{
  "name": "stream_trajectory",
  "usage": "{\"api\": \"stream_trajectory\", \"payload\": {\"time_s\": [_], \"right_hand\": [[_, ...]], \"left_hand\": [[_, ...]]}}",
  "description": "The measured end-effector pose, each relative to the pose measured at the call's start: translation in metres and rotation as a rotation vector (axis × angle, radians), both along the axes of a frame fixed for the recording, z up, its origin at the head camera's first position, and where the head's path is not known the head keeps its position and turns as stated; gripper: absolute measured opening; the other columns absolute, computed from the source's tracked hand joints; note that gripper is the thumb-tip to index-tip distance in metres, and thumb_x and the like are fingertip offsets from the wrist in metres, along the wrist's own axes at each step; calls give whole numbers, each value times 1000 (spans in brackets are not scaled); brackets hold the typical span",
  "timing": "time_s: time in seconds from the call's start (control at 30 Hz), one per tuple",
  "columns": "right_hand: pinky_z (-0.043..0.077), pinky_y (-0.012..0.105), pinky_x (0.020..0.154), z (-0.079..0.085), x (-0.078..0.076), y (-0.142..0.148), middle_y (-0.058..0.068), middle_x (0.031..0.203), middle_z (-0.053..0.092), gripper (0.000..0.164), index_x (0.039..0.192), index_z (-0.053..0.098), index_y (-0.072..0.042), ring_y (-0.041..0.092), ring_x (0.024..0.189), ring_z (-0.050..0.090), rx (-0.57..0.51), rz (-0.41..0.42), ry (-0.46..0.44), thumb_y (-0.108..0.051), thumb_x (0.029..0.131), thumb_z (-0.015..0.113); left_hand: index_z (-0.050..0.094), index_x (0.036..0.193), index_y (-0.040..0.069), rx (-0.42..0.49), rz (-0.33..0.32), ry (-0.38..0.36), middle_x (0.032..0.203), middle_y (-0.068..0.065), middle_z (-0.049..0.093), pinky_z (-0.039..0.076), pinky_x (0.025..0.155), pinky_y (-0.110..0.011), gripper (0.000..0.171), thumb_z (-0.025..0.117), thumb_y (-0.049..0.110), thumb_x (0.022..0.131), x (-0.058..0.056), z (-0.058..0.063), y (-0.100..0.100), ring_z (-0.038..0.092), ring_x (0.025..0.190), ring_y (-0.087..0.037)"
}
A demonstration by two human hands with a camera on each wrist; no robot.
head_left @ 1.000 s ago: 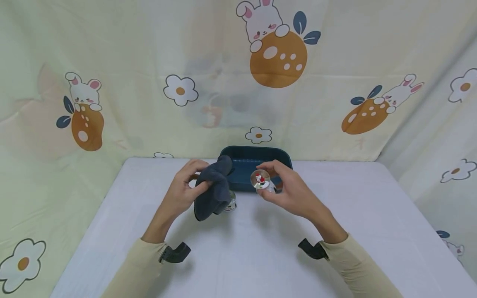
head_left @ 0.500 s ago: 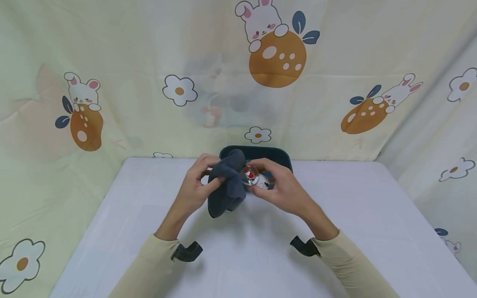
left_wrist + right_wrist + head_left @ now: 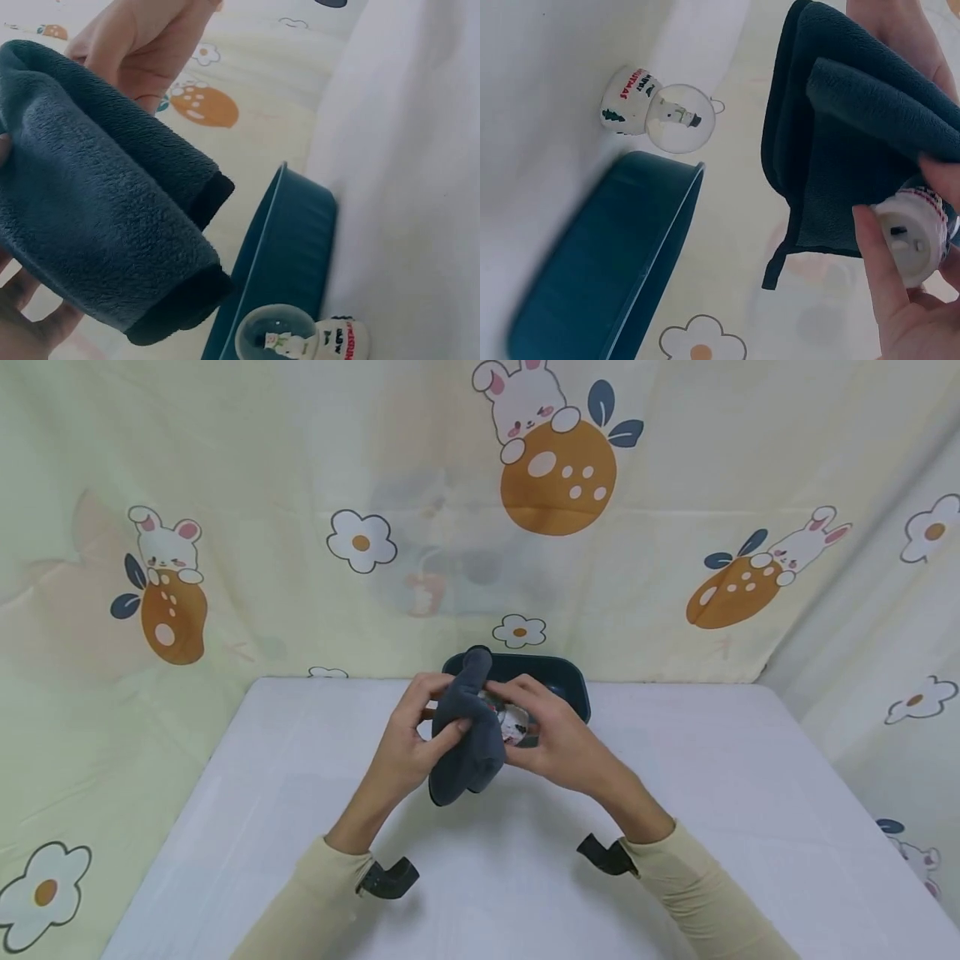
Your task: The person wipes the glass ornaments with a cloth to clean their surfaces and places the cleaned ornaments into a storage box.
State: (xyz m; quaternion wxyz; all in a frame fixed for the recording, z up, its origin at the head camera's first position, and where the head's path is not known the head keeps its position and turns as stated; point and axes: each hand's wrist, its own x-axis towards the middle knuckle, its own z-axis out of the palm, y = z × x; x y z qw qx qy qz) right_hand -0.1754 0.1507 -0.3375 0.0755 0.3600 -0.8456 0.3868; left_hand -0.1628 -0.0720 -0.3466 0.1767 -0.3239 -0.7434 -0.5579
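The right hand (image 3: 558, 739), fingers curled round a snow globe (image 3: 514, 725), has brought its dome against the dark cloth (image 3: 483, 752) pinched between the left hand's (image 3: 408, 739) thumb and fingers; a second ago globe and cloth were apart, so both hands now seem engaged on one piece. Just beyond the hands sits a blue box (image 3: 296, 232), and lower than them, beside it, stands a second globe (image 3: 656, 112). Its base reads CHRISTMAS in red; the black lettering is too blurred to be sure of
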Motion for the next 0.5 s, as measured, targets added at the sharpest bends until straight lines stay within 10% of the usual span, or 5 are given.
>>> {"api": "stream_trajectory", "payload": {"time_s": [0.5], "right_hand": [[57,28,79,1,-1,6,5,133,49,59,130,51,-12,20,115,59,-184,52,-70,-6,77,77]], "left_hand": [[53,129,8,32,-18,-97,122,-7,56,52,77,-35,43,66,3,88,-2,0,-7,54,105,-19]]}}
